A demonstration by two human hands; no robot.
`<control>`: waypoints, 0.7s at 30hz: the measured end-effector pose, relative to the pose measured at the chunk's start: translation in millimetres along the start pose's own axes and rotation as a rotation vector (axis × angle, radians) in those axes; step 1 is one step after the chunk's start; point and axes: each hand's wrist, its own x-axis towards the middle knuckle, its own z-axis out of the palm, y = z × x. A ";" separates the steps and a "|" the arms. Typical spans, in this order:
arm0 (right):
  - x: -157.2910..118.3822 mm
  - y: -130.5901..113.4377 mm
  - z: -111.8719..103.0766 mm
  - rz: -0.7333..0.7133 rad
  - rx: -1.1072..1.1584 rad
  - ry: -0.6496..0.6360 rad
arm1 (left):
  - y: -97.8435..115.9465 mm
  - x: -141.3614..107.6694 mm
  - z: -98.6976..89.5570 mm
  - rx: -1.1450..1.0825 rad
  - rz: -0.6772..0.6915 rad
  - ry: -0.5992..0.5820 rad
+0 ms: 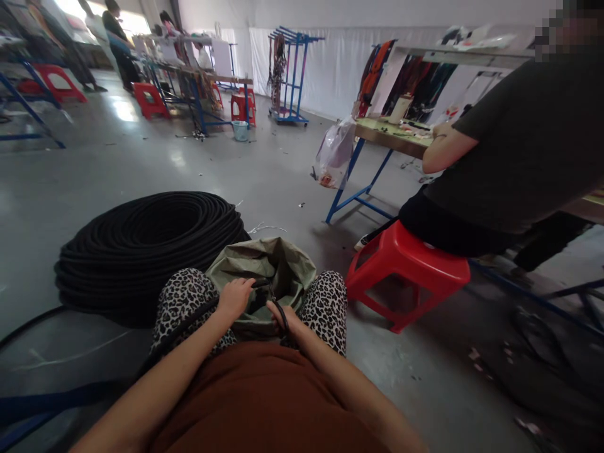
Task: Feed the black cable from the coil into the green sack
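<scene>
My left hand (236, 298) is closed on a black cord (191, 319), which runs back over my left thigh and sticks out past my fingertips. Close by on the right, my right hand (284, 316) is closed around the dark handles of what looks like scissors (272, 290), their tip near the cord's end. Both hands are over the opening of an olive green sack (295, 258) between my knees. Dark contents inside it are hard to make out. A large coil of black cord (141, 251) lies on the floor beyond my left knee.
To my right a person (523, 138) sits on a red stool (410, 264) at a worktable (391, 137) with a plastic bag (336, 151) hanging from its end. A blue wheeled rack (295, 82), more tables, stools and people are farther back. Blue metal bars (47, 402) stand at lower left.
</scene>
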 end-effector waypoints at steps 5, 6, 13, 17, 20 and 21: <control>1.9 4.4 0.0 -0.052 0.015 -0.055 | 2.2 -0.5 -2.2 -0.014 0.008 0.031; 2.2 4.9 0.0 -0.056 0.025 -0.064 | 3.2 -0.8 -3.0 -0.020 0.010 0.034; 3.6 6.9 0.1 -0.073 0.051 -0.086 | 7.5 -2.3 -5.4 -0.016 0.028 0.012; 1.9 5.6 0.7 -0.072 0.056 -0.086 | 8.6 -2.5 -3.8 -0.003 0.035 -0.005; -0.6 3.2 0.9 -0.069 0.058 -0.080 | 10.0 -2.7 -3.9 -0.012 0.041 -0.010; -1.5 2.3 0.8 -0.068 0.060 -0.078 | 10.6 -2.8 -4.4 -0.017 0.041 -0.015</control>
